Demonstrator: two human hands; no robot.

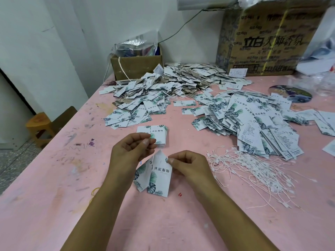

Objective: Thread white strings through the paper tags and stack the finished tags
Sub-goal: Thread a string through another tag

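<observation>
In the head view, the right hand (pixel 188 163) pinches the top corner of two paper tags (pixel 160 175), which hang long-axis toward the person. The left hand (pixel 130 151) is curled thumb to fingertips just left of that corner; whether it holds anything cannot be told. The white strings (pixel 253 169) lie to the right, nearer the right hand.

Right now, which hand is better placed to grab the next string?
Right, likely. The right hand sits nearer the white strings on its side; the left hand is across the held tags from them.
</observation>
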